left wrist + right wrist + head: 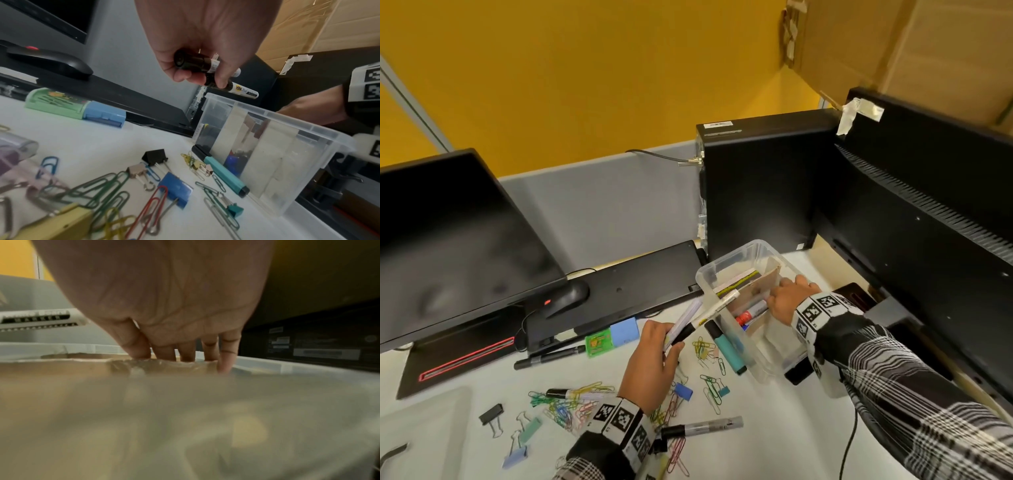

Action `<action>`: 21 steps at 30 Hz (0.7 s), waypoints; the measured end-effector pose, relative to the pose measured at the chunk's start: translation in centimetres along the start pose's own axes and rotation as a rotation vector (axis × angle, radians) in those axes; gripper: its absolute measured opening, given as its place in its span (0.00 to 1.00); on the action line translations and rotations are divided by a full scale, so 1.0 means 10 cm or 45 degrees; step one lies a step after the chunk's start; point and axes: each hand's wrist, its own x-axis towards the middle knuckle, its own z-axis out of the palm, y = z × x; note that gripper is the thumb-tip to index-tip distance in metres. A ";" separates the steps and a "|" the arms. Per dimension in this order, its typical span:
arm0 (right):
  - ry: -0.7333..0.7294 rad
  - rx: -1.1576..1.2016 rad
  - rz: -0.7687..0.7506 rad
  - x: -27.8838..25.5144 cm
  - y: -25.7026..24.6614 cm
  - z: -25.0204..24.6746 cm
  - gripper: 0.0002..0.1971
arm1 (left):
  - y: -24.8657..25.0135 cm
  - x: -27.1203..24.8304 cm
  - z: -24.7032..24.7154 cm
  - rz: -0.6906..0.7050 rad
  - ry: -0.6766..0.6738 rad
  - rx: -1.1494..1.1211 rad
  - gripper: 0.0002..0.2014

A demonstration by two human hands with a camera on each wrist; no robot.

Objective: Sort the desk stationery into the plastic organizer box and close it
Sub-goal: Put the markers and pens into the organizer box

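Note:
The clear plastic organizer box stands open in front of a black computer case. A cardboard divider runs across its inside, with a red marker lying beside it. My right hand reaches into the box, its straight fingers resting on the divider's top edge. My left hand grips two markers just left of the box: a white one with a black cap and a pale one. Their tips point over the box rim.
A teal highlighter lies against the box's outer wall. Paper clips, binder clips, a grey marker, a black pen and small green and blue boxes litter the white desk. Keyboard, mouse and monitors border it.

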 end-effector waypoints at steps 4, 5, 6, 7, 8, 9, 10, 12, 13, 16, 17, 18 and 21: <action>-0.013 0.151 -0.004 -0.03 0.04 -0.06 0.20 | 0.08 0.00 -0.04 -0.014 0.006 0.002 0.12; 0.055 0.245 -0.016 -0.07 0.08 -0.04 0.19 | 0.15 0.02 -0.06 0.005 0.007 0.002 0.12; 0.168 0.348 -0.024 -0.11 0.13 -0.02 0.19 | 0.23 0.06 -0.08 0.032 0.004 0.009 0.12; 0.301 0.429 -0.020 -0.17 0.18 0.02 0.19 | 0.32 0.11 -0.09 0.063 -0.002 0.028 0.13; 0.424 0.481 0.008 -0.24 0.21 0.06 0.19 | 0.42 0.17 -0.09 0.095 -0.013 0.062 0.13; 0.521 0.511 0.058 -0.29 0.23 0.11 0.19 | 0.52 0.23 -0.08 0.121 -0.029 0.105 0.14; 0.577 0.526 0.115 -0.34 0.24 0.17 0.20 | 0.61 0.31 -0.05 0.141 -0.049 0.155 0.15; 0.590 0.534 0.186 -0.36 0.25 0.28 0.24 | 0.78 0.46 0.04 0.169 -0.099 0.275 0.16; 0.579 0.537 0.204 -0.34 0.25 0.34 0.26 | 0.86 0.53 0.11 0.168 -0.136 0.343 0.16; 0.611 0.482 0.220 -0.31 0.24 0.51 0.29 | 1.03 0.74 0.30 0.125 -0.291 0.521 0.16; 0.652 0.473 0.218 -0.32 0.24 0.54 0.29 | 1.05 0.79 0.36 0.115 -0.339 0.535 0.17; 0.686 0.476 0.216 -0.32 0.23 0.56 0.29 | 1.04 0.81 0.40 0.113 -0.368 0.515 0.19; 0.735 0.488 0.214 -0.32 0.23 0.56 0.28 | 0.96 0.76 0.44 0.172 -0.343 0.356 0.18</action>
